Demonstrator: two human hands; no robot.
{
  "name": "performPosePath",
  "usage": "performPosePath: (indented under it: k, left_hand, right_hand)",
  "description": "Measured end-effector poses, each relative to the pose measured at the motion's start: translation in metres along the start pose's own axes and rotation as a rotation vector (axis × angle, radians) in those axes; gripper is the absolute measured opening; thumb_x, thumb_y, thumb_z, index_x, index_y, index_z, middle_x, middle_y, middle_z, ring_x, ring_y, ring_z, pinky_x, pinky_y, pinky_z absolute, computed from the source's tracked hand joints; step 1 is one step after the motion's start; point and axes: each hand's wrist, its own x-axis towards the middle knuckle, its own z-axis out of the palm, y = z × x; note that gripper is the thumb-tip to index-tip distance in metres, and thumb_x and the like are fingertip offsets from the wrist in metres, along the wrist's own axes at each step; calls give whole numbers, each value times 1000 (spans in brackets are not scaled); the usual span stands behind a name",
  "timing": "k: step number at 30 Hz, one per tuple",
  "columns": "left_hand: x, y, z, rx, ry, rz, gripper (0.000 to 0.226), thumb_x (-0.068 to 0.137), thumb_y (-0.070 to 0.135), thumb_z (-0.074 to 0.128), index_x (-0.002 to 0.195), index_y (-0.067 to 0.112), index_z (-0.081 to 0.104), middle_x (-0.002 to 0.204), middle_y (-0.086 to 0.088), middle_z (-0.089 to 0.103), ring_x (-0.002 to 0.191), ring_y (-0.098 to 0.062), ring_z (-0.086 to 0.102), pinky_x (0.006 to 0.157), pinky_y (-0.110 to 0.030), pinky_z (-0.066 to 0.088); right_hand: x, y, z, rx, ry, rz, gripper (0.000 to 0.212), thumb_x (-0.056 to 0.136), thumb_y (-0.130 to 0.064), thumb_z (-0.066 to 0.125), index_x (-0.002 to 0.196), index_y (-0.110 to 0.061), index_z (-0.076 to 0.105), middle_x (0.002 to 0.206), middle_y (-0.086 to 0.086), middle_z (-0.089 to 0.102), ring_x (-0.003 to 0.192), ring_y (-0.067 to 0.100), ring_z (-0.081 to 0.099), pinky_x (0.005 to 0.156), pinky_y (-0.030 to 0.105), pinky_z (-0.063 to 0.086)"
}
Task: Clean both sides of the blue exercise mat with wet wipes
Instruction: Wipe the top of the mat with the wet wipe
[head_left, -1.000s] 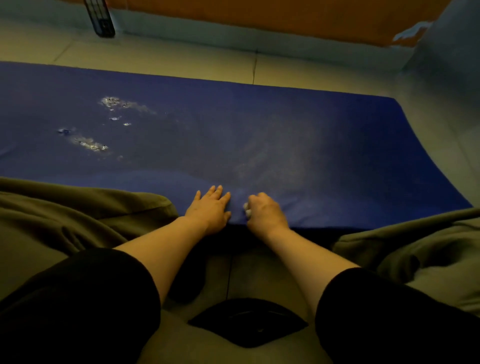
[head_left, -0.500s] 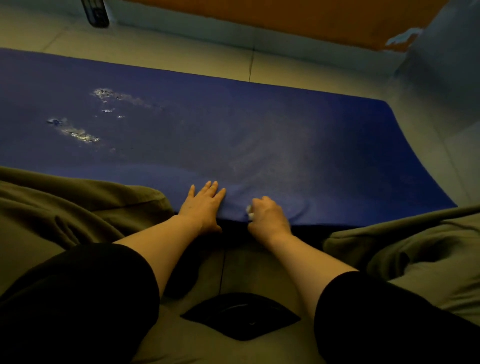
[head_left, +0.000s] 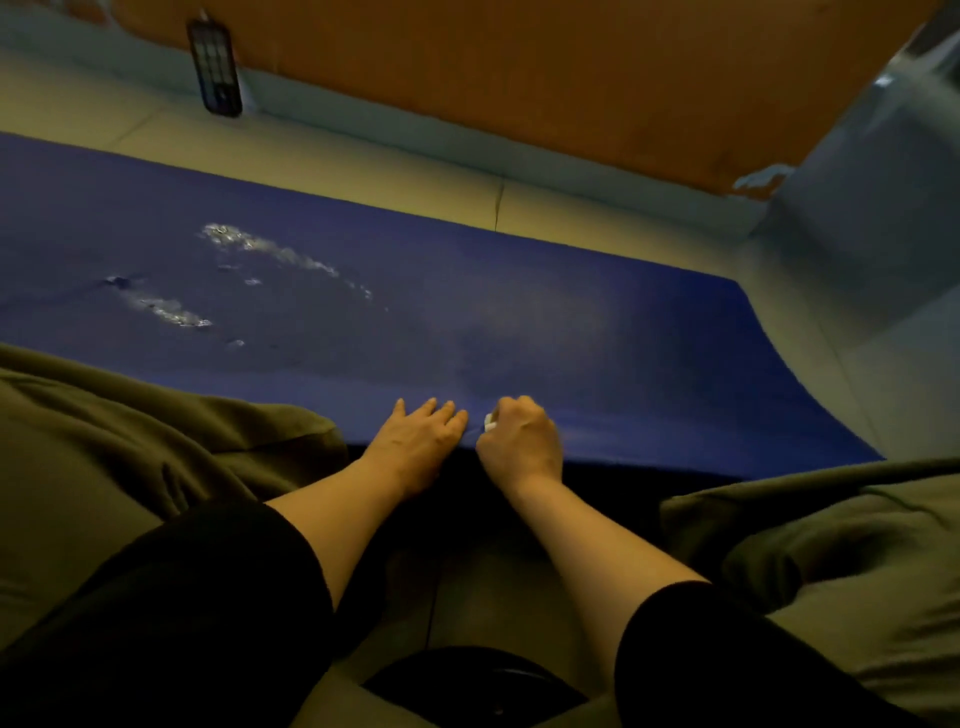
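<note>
The blue exercise mat (head_left: 571, 332) lies flat across the floor in front of me, with pale scuffed or worn patches (head_left: 171, 309) on its left part. My left hand (head_left: 421, 441) rests flat on the mat's near edge, fingers slightly spread. Just to its right, my right hand (head_left: 522, 441) is closed in a fist on a small white wet wipe (head_left: 489, 422), pressed against the same near edge. Only a corner of the wipe shows.
My knees in olive trousers (head_left: 156, 457) flank the arms on both sides. A dark phone-like device (head_left: 215, 73) leans against the far wall base. A black object (head_left: 483, 686) lies on the floor between my legs. An orange wall and a grey corner bound the far and right sides.
The view has shifted slightly. Both hands stay at the mat's near edge, close together; the right hand with the wipe has barely moved along it.
</note>
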Motion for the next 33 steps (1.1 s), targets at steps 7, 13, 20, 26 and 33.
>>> performPosePath:
  k: [7,13,20,26,33]
  left_hand:
    - [18,63,-88,-208,386,116,40,100,16,41,139,11,42,129,-10,56,116,-31,55,90,-41,42]
    - [54,170,-104,-247,380,223,36,97,9,42,132,4,46,124,-16,57,113,-38,56,93,-46,44]
    - [81,223,-56,-338,39,309,37,94,25,58,127,7,51,125,-15,56,118,-35,51,101,-46,38]
    - [96,150,-9,-243,-130,258,61,100,46,39,151,16,26,160,-6,17,147,-21,13,116,-55,7]
    - [98,140,3,-279,-121,121,65,101,45,39,154,16,17,162,-7,6,149,-25,3,117,-58,0]
  right_hand:
    - [39,13,-100,-80,302,195,30,80,-18,54,99,1,66,107,22,65,102,39,61,81,39,51]
    - [39,105,-143,-38,375,492,30,79,-14,54,101,4,64,110,26,63,102,43,60,81,42,50]
    - [32,198,-90,85,99,659,27,80,-11,55,102,4,63,110,25,62,101,40,60,76,35,48]
    - [11,234,-41,229,-144,638,23,83,-22,61,68,-5,56,81,18,66,82,33,62,68,32,48]
    - [-4,176,-15,42,-201,347,29,84,-26,57,98,-3,67,106,18,66,101,36,59,76,32,47]
